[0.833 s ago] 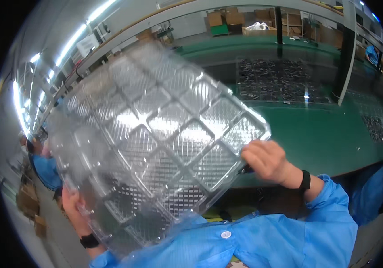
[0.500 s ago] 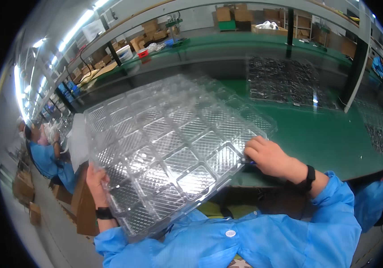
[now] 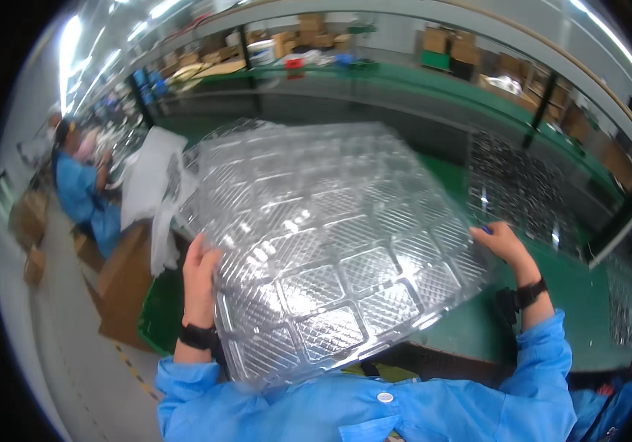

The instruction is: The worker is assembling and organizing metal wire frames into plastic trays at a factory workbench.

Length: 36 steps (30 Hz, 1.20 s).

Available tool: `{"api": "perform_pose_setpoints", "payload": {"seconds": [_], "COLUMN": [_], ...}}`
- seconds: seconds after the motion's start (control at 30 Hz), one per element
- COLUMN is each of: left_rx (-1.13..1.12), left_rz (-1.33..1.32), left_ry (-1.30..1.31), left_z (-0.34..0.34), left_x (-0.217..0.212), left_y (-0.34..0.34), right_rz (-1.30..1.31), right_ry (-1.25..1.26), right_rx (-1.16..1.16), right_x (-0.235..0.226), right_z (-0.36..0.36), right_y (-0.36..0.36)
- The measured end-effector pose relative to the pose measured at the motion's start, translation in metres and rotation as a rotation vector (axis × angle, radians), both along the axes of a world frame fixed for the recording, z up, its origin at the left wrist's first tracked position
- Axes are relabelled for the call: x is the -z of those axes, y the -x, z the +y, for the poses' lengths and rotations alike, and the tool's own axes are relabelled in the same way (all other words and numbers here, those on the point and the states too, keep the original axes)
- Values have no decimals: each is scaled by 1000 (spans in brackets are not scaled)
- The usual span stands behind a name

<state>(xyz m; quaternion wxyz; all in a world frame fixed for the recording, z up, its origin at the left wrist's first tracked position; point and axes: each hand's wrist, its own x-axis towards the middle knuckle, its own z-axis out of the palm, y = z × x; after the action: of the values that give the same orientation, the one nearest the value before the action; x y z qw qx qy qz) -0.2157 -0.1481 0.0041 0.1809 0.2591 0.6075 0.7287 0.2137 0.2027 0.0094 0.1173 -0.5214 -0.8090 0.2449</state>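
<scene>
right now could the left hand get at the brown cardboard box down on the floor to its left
Probably not as it stands. The left hand is gripping the edge of the clear plastic tray, which the right hand holds at the other side. The cardboard box sits lower and apart, with nothing blocking it, but the hand is occupied.

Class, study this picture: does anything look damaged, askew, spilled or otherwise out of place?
Nothing looks damaged or spilled. The clear plastic tray is held tilted in the air between the left hand and the right hand, above the green table, and its pockets look empty. It shows no cracks that I can see.
</scene>
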Motion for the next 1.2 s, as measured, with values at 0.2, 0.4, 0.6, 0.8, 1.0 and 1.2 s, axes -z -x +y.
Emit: {"api": "perform_pose_setpoints", "payload": {"seconds": [0.2, 0.4, 0.6, 0.8, 1.0, 1.2], "left_rx": [-70, -114, -91, 127, 153, 112], "left_rz": [-33, -97, 19, -11, -26, 167], "left_ry": [33, 143, 217, 231, 47, -254], "left_z": [-9, -8, -8, -36, -66, -163], "left_x": [8, 10, 9, 0, -3, -26], "left_y": [-2, 7, 18, 28, 25, 51], "right_rz": [152, 225, 901, 1057, 1181, 942], "right_ry": [268, 349, 586, 547, 369, 122], "right_rx": [-32, -51, 71, -82, -177, -308], "right_x": [5, -2, 10, -8, -27, -72], "right_z": [-6, -3, -47, -82, -85, -96], "right_y": [9, 4, 2, 14, -19, -17]}}
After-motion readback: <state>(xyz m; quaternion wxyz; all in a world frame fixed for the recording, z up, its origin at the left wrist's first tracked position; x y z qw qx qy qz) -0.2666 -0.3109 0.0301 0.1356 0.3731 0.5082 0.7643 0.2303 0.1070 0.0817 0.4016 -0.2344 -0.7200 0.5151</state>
